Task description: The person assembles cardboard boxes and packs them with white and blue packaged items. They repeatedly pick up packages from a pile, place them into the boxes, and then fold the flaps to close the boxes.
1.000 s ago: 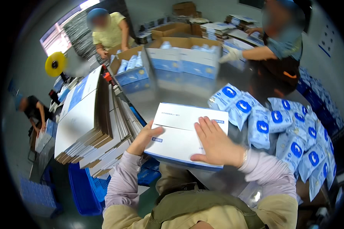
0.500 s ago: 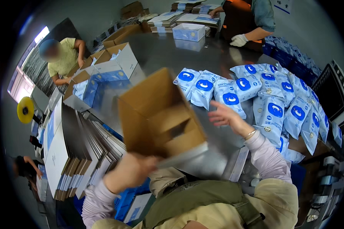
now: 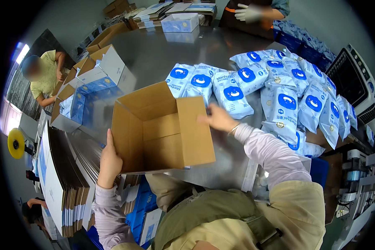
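Note:
An opened-out cardboard box [image 3: 148, 106], plain brown inside with nothing in it, is held over the near edge of the metal table. My left hand [image 3: 110, 161] grips its left side, thumb pointing up along the outside and the other fingers mostly hidden. On the right, my right hand [image 3: 221, 118] is closed on the edge of the folded-out flap [image 3: 198, 133]. Just beyond that hand lie plump white-and-blue soft packs [image 3: 233, 98], each with a blue cartoon patch.
Flattened cartons [image 3: 62, 183] stand in a stack at left. Filled boxes [image 3: 100, 77] sit on the metal table [image 3: 146, 54] near a co-worker [image 3: 46, 75]. Another gloved person [image 3: 254, 14] is across the table. A blue crate [image 3: 143, 204] is below; machinery [image 3: 354, 166] stands right.
My right hand, apart with spread fingers before, has come to the box and taken its flap. The box has turned to open upward, and my left hand has shifted up its left side.

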Demonstrator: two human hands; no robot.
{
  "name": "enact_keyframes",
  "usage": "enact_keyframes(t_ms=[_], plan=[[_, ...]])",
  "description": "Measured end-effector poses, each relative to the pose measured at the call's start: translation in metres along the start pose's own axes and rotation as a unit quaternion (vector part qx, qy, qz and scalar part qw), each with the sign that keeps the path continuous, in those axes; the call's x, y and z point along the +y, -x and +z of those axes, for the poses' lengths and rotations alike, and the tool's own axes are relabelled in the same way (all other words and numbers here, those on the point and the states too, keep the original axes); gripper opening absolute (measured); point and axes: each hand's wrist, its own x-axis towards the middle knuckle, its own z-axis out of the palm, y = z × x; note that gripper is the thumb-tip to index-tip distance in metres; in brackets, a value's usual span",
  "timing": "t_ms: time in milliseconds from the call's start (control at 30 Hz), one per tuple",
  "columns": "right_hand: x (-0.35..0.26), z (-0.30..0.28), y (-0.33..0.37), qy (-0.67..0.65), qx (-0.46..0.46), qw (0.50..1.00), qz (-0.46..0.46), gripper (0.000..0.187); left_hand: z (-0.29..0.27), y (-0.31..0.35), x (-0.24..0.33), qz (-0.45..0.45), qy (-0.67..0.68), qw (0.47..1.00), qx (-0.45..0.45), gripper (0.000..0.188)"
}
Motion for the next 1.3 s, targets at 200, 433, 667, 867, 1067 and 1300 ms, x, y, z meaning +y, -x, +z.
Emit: enact_keyframes(t_ms=[200,433,667,867,1067,1300], plan=[[0.005,-0.046,-0.045,0.426,0.13,0.851,0.277,0.091,-0.006,-0.025,-0.002,-0.05,-0.049,0.997,0.019,0.077],[0.048,-0.121,-0.047,-0.221,0.116,0.956,0.151,0.093,-0.008,-0.055,-0.028,-0.029,-0.144,0.988,0.051,0.076],[-0.13,-0.138,-0.019,-0.646,-0.045,0.756,-0.093,0.059,0.004,-0.051,0.002,-0.057,-0.153,0.986,0.038,0.066],[-0.146,0.0,-0.068,-0.212,-0.511,0.833,0.008,0.036,0.005,-0.061,0.0,-0.054,-0.03,0.991,0.121,0.031],[-0.19,-0.015,0.0,-0.024,-0.29,0.859,-0.422,0.056,-0.006,-0.069,-0.015,-0.038,-0.097,0.987,0.126,0.017],[0.025,-0.147,-0.047,0.372,-0.118,0.912,-0.124,0.089,-0.023,-0.137,0.028,0.051,-0.137,0.933,0.328,0.028]])
